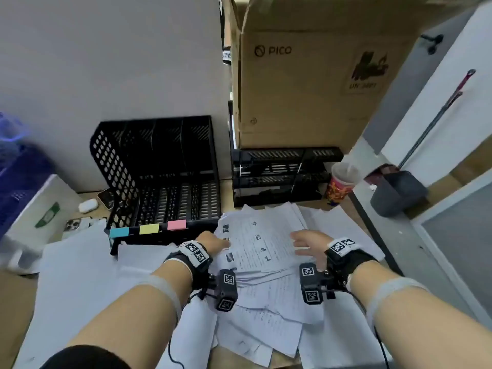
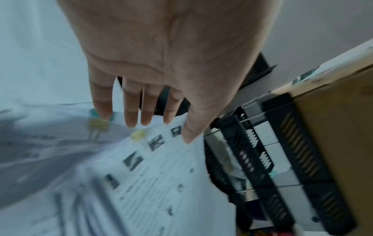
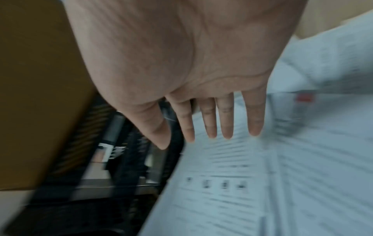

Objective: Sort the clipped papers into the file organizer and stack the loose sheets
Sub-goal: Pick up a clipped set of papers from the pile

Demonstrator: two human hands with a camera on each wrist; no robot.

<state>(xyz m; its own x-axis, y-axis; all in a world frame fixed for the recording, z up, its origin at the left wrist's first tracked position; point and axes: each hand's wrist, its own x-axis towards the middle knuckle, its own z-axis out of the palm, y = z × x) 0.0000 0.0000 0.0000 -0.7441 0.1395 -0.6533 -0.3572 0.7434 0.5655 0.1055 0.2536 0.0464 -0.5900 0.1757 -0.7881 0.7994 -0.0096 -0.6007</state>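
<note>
A messy heap of printed white sheets (image 1: 262, 246) covers the desk in front of me. My left hand (image 1: 213, 242) hovers at the heap's left edge with fingers (image 2: 129, 110) straight and spread, holding nothing. My right hand (image 1: 306, 242) is over the heap's right side, its fingers (image 3: 210, 121) also straight and empty. Yellow binder clips (image 2: 98, 123) show on papers under the left fingertips, and a red clip (image 3: 304, 97) lies farther off in the right wrist view. The black mesh file organizer (image 1: 159, 177), with blue, yellow and pink labels (image 1: 149, 229), stands empty behind the left hand.
A black stacked letter tray (image 1: 282, 177) sits behind the heap under a large cardboard box (image 1: 314, 75). A patterned cup (image 1: 340, 182) and a grey bin (image 1: 396, 193) stand at the right. More white sheets (image 1: 74, 275), an earbud case (image 1: 87, 205) and a phone lie at the left.
</note>
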